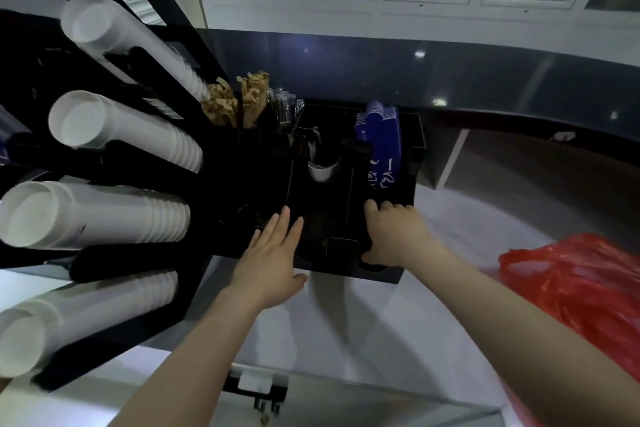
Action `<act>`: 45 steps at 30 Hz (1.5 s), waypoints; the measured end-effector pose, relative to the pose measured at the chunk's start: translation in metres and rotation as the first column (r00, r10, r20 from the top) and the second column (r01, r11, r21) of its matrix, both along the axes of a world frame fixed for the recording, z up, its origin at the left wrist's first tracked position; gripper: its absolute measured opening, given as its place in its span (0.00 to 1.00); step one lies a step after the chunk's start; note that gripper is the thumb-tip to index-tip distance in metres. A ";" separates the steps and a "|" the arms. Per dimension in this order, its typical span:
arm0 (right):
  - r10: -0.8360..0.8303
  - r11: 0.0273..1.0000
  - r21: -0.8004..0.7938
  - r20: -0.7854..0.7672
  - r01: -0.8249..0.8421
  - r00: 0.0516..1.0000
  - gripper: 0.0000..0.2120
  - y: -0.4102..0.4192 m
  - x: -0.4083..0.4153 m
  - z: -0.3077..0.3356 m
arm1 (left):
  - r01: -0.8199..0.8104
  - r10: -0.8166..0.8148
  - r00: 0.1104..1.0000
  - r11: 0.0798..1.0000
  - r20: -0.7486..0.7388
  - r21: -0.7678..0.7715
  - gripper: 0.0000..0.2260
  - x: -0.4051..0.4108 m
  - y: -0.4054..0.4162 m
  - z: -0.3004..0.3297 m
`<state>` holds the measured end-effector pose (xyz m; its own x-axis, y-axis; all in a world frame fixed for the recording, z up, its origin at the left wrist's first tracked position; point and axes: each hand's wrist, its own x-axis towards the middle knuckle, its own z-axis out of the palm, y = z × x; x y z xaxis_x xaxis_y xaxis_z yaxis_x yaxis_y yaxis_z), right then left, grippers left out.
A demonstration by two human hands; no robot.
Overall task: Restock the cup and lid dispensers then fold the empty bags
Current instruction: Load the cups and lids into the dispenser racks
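I see the counter [398, 322], pale and glossy, carrying everything. At left the cup rack [114, 156] holds four long stacks of white cups [104, 215] lying sideways. A red bag [585, 291] lies crumpled at right. Centre sits the black organizer [349, 163], blue lids [381, 146] standing in its right slot. My left hand [273, 253] lies flat, fingers straight, on its front edge. My right hand [398, 236] curls its fingers over the front right rim, gripping it.
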<state>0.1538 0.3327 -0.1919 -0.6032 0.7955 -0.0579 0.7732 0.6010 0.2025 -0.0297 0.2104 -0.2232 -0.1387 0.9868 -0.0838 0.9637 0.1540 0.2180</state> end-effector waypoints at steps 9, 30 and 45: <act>-0.061 0.996 -0.085 -0.410 0.029 0.910 0.48 -0.001 0.027 0.012 | -0.007 0.007 0.998 1.000 0.068 -0.003 0.42 -0.002 0.001 -0.001; 0.069 0.976 -0.025 -0.904 -0.214 0.421 0.44 -0.168 -0.016 0.033 | -0.315 -0.225 0.446 0.866 0.866 0.387 0.17 0.037 -0.106 0.093; 0.205 0.907 0.026 -0.899 -0.420 0.387 0.44 -0.407 -0.200 0.043 | -0.509 -0.100 0.418 0.797 0.903 0.324 0.17 -0.144 -0.365 0.098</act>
<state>-0.0460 -0.0741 -0.1488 -0.6155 0.5766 0.5373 0.2132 0.7781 -0.5909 -0.1741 -0.1547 -0.1255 -0.4976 0.8504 0.1707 0.1607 -0.1030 0.9816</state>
